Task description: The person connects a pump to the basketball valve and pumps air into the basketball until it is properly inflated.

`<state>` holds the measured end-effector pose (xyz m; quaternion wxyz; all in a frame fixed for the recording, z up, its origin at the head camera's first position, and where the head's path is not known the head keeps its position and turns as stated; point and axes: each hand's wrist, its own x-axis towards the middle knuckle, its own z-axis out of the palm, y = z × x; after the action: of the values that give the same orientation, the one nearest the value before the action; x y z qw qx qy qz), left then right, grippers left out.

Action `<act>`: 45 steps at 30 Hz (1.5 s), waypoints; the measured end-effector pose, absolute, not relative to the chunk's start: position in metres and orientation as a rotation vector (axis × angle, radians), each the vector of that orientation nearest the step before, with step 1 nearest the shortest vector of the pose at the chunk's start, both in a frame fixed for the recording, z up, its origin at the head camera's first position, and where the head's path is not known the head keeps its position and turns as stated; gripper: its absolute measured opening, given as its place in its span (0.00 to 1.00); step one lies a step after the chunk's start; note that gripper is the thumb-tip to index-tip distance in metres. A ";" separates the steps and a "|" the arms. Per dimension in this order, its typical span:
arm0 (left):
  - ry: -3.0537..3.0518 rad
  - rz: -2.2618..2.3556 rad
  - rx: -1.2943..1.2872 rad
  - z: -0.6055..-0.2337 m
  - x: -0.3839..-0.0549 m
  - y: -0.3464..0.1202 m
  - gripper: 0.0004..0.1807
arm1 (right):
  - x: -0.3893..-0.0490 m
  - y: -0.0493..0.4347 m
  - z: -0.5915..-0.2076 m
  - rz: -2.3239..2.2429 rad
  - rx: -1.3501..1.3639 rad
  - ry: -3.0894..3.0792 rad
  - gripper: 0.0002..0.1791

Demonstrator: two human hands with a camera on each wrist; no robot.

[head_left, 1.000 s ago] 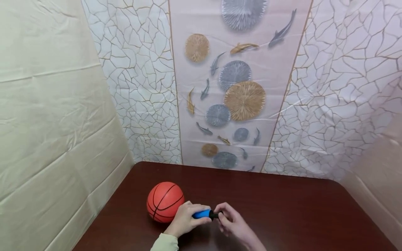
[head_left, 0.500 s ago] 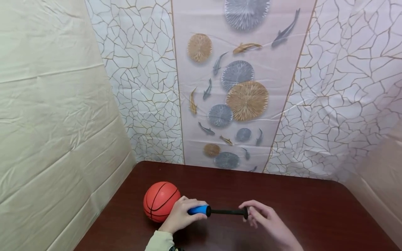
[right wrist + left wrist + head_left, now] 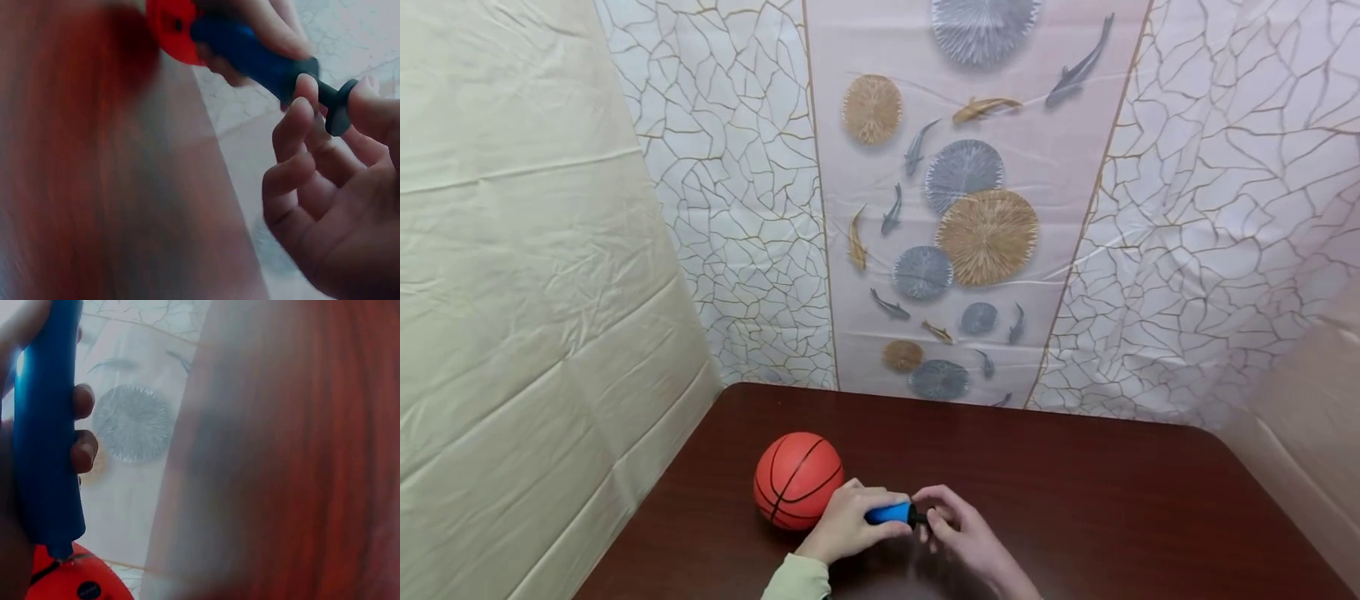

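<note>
My left hand (image 3: pixel 850 521) grips the blue barrel of a hand pump (image 3: pixel 889 512), its fingers wrapped round it in the left wrist view. The nozzle end of the pump (image 3: pixel 50 456) points at an orange-red basketball (image 3: pixel 798 481) and meets it in that view. My right hand (image 3: pixel 962 533) holds the black plunger handle (image 3: pixel 340 107) between thumb and fingers. Only a short length of plunger rod shows between barrel and handle. The ball rests on the table, just left of my left hand.
A dark reddish-brown table (image 3: pixel 1075 492) spreads out under the hands. Behind it hangs a patterned cloth (image 3: pixel 992 242) with fish and round shapes, and a cream cloth (image 3: pixel 535 292) covers the left side.
My right hand drew the plunger far out to the right half a second ago and has since pushed it back in. The left hand keeps its grip on the barrel.
</note>
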<state>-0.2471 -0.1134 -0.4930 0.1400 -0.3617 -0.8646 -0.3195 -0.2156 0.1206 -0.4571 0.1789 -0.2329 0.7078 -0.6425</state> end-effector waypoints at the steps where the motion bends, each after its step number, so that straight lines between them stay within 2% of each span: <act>1: -2.501 -0.933 -1.052 -0.491 -0.248 -0.115 0.22 | -0.216 0.119 -0.457 -1.805 -0.687 2.004 0.21; 5: -2.510 -0.991 -1.044 -0.484 -0.247 -0.122 0.21 | -0.214 0.127 -0.449 -1.786 -0.762 2.010 0.20; 12: -2.569 -1.042 -0.955 -0.478 -0.245 -0.129 0.22 | -0.201 0.176 -0.420 -1.825 -0.793 2.082 0.19; 16: -2.573 -1.030 -0.921 -0.477 -0.244 -0.130 0.21 | -0.202 0.188 -0.417 -1.781 -0.859 2.117 0.16; 23: -2.580 -0.969 -0.960 -0.483 -0.245 -0.116 0.22 | -0.216 0.149 -0.440 -1.776 -0.655 2.083 0.18; 27: -2.542 -0.958 -0.975 -0.487 -0.243 -0.110 0.21 | -0.218 0.123 -0.456 -1.831 -0.639 2.004 0.18; 32: -2.494 -0.997 -0.990 -0.486 -0.241 -0.109 0.19 | -0.213 0.125 -0.447 -1.853 -0.565 2.034 0.21; 40: -2.493 -1.078 -0.941 -0.474 -0.242 -0.116 0.18 | -0.198 0.186 -0.413 -1.924 -0.765 2.133 0.14; 45: -2.498 -1.063 -0.960 -0.480 -0.240 -0.113 0.19 | -0.204 0.187 -0.424 -1.950 -0.969 2.137 0.13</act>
<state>-0.2403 -0.1130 -0.4804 0.1306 -0.3305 -0.8600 -0.3661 -0.2045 0.1874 -0.4240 0.0453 -0.3173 0.6997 -0.6385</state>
